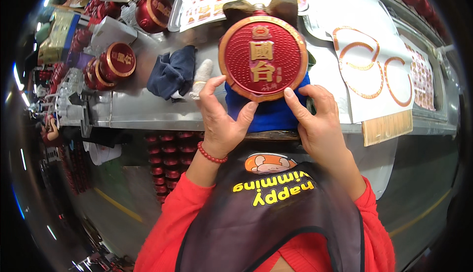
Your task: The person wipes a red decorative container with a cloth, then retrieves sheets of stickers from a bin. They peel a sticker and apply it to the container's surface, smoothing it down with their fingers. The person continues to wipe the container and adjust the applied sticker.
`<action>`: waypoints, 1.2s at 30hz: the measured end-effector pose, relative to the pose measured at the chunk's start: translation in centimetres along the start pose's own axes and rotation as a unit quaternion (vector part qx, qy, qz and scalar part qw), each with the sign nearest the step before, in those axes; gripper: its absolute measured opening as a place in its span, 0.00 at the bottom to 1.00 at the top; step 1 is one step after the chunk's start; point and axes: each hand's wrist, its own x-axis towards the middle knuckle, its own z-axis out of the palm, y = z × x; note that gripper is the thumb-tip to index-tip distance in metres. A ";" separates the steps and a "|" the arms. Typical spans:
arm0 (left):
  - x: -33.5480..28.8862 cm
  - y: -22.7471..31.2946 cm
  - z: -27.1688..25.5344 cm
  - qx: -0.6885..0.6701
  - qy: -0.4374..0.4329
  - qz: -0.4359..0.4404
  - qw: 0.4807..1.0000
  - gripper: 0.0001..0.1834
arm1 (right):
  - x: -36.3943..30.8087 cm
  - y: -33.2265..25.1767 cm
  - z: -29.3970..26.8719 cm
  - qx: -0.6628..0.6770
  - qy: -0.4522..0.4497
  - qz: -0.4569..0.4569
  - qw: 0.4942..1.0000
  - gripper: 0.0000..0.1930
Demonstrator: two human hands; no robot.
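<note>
A round, flat-faced red bottle (237, 57) stands face up before me, with raised gold characters down its middle and an orange-gold band (299, 39) around its rim. My left hand (221, 126) grips the lower left of the rim, its thumb at the bottom edge and its index finger at the side. At the lower right, my right hand (321, 121) presses its thumb on the band, its fingers curled beside the rim. Beneath the bottle lies a blue cloth (261, 116). A dark brown two-lobed support (236, 10) shows behind it.
Left of the bottle lie a dark blue cloth (172, 72) and a whitish cloth roll (202, 77). More red bottles (118, 61) stand farther left. On the right, a white sheet (362, 107) carries orange-gold curved strips (364, 92). A tray of decal sheets (207, 5) sits at the back.
</note>
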 end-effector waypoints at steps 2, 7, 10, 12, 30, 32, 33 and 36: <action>-0.3 -0.3 0.3 -0.090 0.009 -0.038 0.995 0.42 | 0.0 -0.3 0.1 -0.008 -0.004 0.002 1.000 0.41; 0.1 -0.9 1.1 -0.264 0.025 -0.084 0.960 0.42 | -0.1 -0.5 0.7 -0.020 -0.008 0.004 1.000 0.39; 0.6 -1.1 1.7 -0.193 0.033 -0.043 0.980 0.44 | -0.2 -0.5 0.9 -0.024 -0.009 0.004 1.000 0.38; 0.8 -1.3 1.9 -0.172 0.034 -0.039 0.984 0.45 | -0.2 -0.5 1.0 -0.028 -0.010 0.003 1.000 0.37; 0.0 -1.5 1.6 -0.259 0.036 -0.098 0.960 0.27 | -0.5 -0.4 1.6 -0.058 -0.001 -0.002 0.998 0.28; 0.0 -1.5 1.6 -0.254 0.035 -0.100 0.961 0.27 | -0.5 -0.4 1.6 -0.060 -0.004 -0.004 0.998 0.28; 0.0 -1.4 1.5 -0.250 0.035 -0.106 0.962 0.27 | -0.5 -0.4 1.6 -0.054 -0.003 -0.002 0.999 0.28; -0.3 -1.0 1.5 -0.208 0.031 -0.095 0.973 0.30 | -0.4 -0.5 1.4 -0.052 -0.007 0.000 0.999 0.29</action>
